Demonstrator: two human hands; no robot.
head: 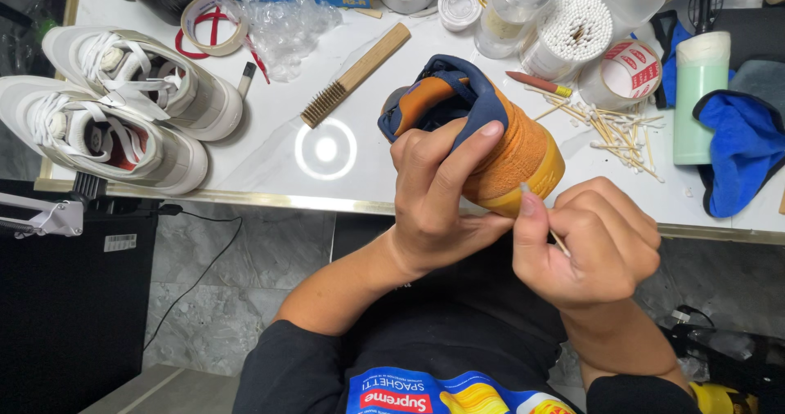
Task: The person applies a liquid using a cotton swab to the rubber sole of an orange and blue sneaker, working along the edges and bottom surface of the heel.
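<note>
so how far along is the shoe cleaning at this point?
Mid-job, by the look of it. Done: used cotton swabs lie scattered on the white table. In hand: the left hand holds the orange and navy shoe while the right hand works a swab stick along its sole edge. Left: can't tell how much remains; a pair of white sneakers sits aside, and the wooden brush lies idle.

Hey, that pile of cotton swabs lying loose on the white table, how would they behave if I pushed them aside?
The loose cotton swabs look thin and light, so they would probably scatter. Their round sticks may roll. They lie crisscrossed, so some might drag others along.
</note>
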